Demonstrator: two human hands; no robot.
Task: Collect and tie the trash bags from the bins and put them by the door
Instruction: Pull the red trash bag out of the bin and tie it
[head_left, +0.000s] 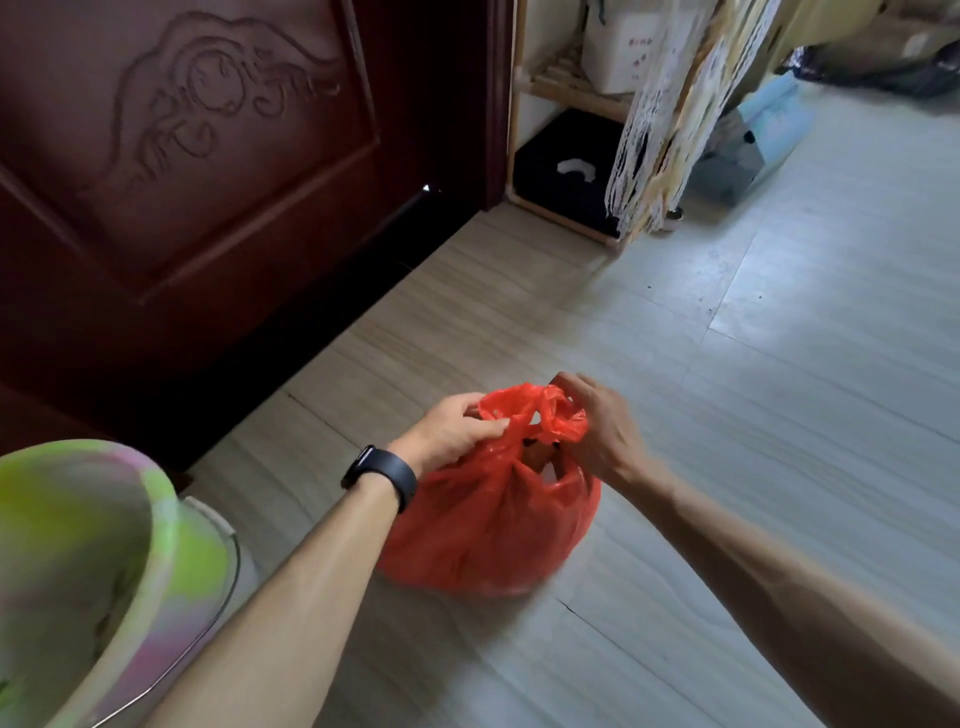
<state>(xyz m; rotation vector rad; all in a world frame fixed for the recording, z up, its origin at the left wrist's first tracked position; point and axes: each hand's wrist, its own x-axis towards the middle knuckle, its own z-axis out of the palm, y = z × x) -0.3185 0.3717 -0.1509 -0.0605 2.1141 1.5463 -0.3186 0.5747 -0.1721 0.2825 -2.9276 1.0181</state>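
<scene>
The red trash bag (493, 525) sat on the floor (727, 374), near the dark carved door (197, 197) and well below both wrists. The left hand (457, 431), with a black wristband (384, 475), had its fingers (491, 426) curled round the bag's left top flap. The right hand (605, 431) pinched the bunched right flap. The bag's mouth was gathered, though gaps showed. A green and pink bin (78, 545) stood apart at the lower left.
</scene>
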